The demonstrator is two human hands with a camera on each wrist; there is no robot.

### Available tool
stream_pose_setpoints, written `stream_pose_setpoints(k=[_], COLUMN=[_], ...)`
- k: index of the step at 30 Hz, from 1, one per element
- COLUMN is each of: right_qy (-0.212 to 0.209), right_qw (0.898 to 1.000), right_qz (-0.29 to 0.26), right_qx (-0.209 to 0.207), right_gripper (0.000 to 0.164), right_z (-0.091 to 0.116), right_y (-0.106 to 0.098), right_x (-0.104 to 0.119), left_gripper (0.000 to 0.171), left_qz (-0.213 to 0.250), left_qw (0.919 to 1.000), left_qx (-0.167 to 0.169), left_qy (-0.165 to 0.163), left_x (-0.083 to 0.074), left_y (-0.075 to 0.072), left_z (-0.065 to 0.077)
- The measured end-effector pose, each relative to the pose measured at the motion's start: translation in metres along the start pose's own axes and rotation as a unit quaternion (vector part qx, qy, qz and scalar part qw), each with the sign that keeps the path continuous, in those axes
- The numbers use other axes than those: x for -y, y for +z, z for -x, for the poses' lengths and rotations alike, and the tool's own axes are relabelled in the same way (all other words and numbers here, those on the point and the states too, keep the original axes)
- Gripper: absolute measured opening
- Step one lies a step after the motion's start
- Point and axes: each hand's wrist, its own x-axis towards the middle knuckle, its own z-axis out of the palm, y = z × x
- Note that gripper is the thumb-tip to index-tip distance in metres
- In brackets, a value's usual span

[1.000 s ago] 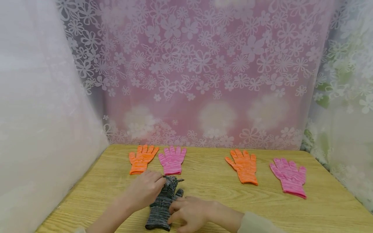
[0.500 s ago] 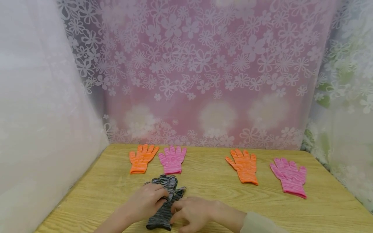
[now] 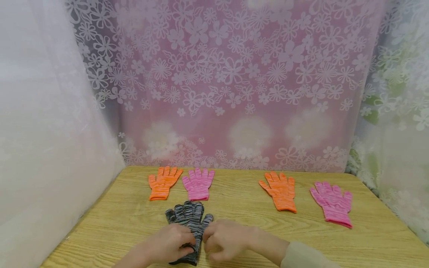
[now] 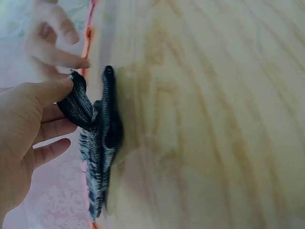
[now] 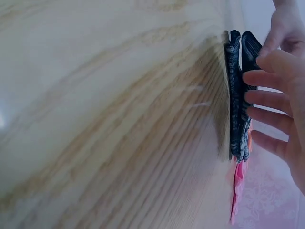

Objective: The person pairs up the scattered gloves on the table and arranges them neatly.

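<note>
A black-and-grey striped knit glove [image 3: 189, 214] lies near the front of the table, its fingers spread away from the person. My left hand [image 3: 171, 242] pinches its cuff [image 4: 78, 107] between thumb and fingers and holds it raised. Beneath that lifted part, another dark knit layer [image 4: 109, 114] lies flat on the wood. My right hand [image 3: 226, 240] is at the glove's right edge, just below the glove's thumb. In the right wrist view its fingers [image 5: 269, 98] are loosely extended beside the dark knit, holding nothing. The left hand covers part of the cuff in the head view.
On the wooden table [image 3: 241, 212], an orange glove [image 3: 164, 184] and a pink glove [image 3: 198, 185] lie at the back left. Another orange glove [image 3: 279, 191] and pink glove [image 3: 333, 203] lie to the right. Flowered curtains [image 3: 234, 82] enclose the table.
My left hand has come from the dark glove's fingertips down to its cuff, and the striped fingers now lie spread out. The right hand has shifted slightly up along the edge.
</note>
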Motion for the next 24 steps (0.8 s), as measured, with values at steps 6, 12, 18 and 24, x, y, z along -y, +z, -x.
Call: stream_pose_setpoints(k=[6,12,18,24], right_qy=[0.018,0.036,0.038,0.038], right_qw=[1.0,0.998,0.995,0.994], right_qz=[0.017,0.037,0.074,0.083], right_qx=[-0.014,0.021,0.053,0.062], right_gripper=[0.015,0.027,0.033,0.032], right_z=[-0.004,-0.008,-0.011,-0.011], right_y=[0.001,0.006,0.011,0.014], right_x=[-0.004,-0.006,-0.008,-0.008], left_gripper=[0.006,0.016,0.022,0.028], left_qz=[-0.031,-0.048,-0.082,-0.089], left_qw=[0.9988,0.9984,0.9957,0.9944], left_qx=[0.034,0.02,0.002,-0.009], left_qy=[0.014,0.023,0.044,0.056], left_x=[0.0,0.0,0.003,0.01], left_y=[0.008,0.011,0.015,0.014], left_z=[0.003,0.008,0.011,0.009])
